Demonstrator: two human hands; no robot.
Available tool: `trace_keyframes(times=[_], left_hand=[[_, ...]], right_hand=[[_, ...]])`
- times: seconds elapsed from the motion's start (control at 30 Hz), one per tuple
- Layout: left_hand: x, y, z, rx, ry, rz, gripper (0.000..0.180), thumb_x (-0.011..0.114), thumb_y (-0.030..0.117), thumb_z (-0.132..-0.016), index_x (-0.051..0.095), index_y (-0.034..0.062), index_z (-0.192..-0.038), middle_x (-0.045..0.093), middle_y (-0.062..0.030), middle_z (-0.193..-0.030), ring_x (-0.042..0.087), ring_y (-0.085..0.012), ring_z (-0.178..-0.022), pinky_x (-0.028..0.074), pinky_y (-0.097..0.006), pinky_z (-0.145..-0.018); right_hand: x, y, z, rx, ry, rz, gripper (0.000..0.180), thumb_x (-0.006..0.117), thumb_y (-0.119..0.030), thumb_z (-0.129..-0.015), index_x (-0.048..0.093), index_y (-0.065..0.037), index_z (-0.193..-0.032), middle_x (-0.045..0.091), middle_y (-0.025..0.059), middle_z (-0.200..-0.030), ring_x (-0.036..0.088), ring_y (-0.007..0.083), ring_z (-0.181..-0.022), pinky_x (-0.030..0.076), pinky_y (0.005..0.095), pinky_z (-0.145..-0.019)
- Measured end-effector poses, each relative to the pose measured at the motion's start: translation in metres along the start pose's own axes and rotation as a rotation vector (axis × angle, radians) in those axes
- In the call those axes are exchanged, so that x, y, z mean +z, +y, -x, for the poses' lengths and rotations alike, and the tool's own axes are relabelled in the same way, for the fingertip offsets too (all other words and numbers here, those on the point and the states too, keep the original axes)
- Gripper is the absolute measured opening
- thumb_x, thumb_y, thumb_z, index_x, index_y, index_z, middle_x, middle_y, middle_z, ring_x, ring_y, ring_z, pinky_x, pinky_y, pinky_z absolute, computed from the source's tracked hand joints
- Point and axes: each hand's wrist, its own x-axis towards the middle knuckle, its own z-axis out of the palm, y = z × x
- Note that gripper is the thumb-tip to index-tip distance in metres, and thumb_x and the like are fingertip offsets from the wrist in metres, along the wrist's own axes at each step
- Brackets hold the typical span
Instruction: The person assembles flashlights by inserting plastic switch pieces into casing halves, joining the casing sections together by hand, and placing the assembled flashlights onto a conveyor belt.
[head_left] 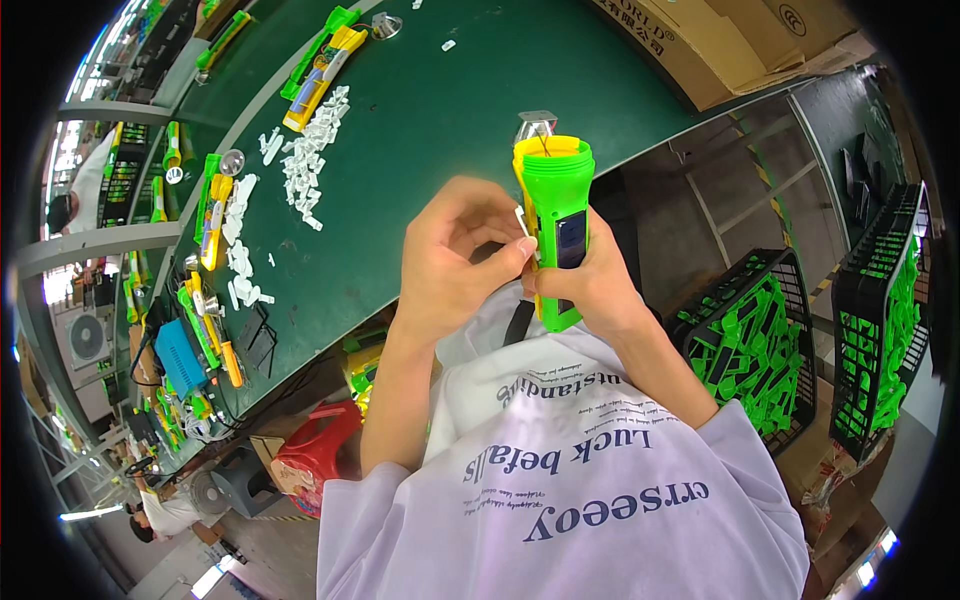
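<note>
In front of my chest, a green and yellow flashlight body [558,190] stands upright with its wide threaded end up. My right hand [608,283] is closed around its lower part. A dark rectangular panel [571,240] is set in the green side. Behind the open end shows a clear reflector piece [536,124] with thin wires. My left hand [447,250] pinches a small white plastic piece [521,219] against the yellow edge, thumb and index fingertips meeting there. Part of the piece is hidden by the fingers.
Loose white plastic pieces [313,165] lie heaped on the green table [420,100], beside an opened flashlight [325,78]. A cardboard box [690,40] sits at the far right. Black crates [808,330] of green parts stand right; a red stool [322,440] is below left.
</note>
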Motion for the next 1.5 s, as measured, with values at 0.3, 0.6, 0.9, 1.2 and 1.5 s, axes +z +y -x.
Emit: trace_keyframes(times=[0.3,0.6,0.9,1.2,1.5], left_hand=[[0.013,0.002,0.011,-0.045,0.097,-0.317,0.016,0.067,-0.007,-0.083,0.065,-0.0071,-0.099,0.066,-0.0105,-0.091,0.067,-0.0165,-0.081,0.056,-0.029,-0.075],[0.021,-0.006,0.014,-0.115,0.3,-0.213,0.019,0.07,0.012,-0.088,0.067,-0.0056,-0.082,0.062,-0.0053,-0.078,0.055,-0.0083,-0.065,0.044,-0.022,-0.058],[0.018,-0.013,0.016,0.176,0.36,-0.479,0.029,0.075,0.026,-0.085,0.067,-0.0006,-0.094,0.06,-0.0049,-0.076,0.054,-0.0109,-0.065,0.043,-0.026,-0.058],[0.033,-0.008,0.01,0.197,0.432,-0.231,0.044,0.072,0.035,-0.086,0.058,-0.0023,-0.106,0.066,-0.0094,-0.09,0.062,-0.0162,-0.08,0.049,-0.03,-0.074],[0.038,-0.014,0.014,0.27,0.415,-0.417,0.043,0.066,0.034,-0.091,0.054,-0.003,-0.11,0.062,-0.0076,-0.094,0.057,-0.0124,-0.081,0.047,-0.027,-0.073]], right_hand=[[0.002,-0.001,0.001,-0.051,0.039,0.029,0.049,0.065,0.006,-0.064,0.054,-0.004,-0.111,0.06,0.0022,-0.089,0.057,0.0101,-0.077,0.048,0.0268,-0.068],[0.008,0.001,0.003,0.107,-0.051,0.103,0.043,0.07,0.0,-0.067,0.055,-0.001,-0.107,0.063,0.0041,-0.087,0.059,0.009,-0.076,0.05,0.028,-0.066],[0.018,0.02,0.009,-0.212,0.158,0.593,0.04,0.078,-0.013,-0.065,0.056,-0.001,-0.096,0.067,0.0095,-0.078,0.067,0.0202,-0.065,0.052,0.031,-0.063],[0.021,0.029,0.009,-0.473,0.196,0.759,0.051,0.082,-0.014,-0.066,0.053,-0.003,-0.106,0.068,0.013,-0.08,0.068,0.0247,-0.067,0.052,0.0328,-0.064],[0.019,0.038,0.001,-0.539,0.274,0.741,0.041,0.08,-0.015,-0.069,0.051,-0.004,-0.096,0.065,0.0124,-0.074,0.066,0.025,-0.062,0.05,0.0324,-0.06]])
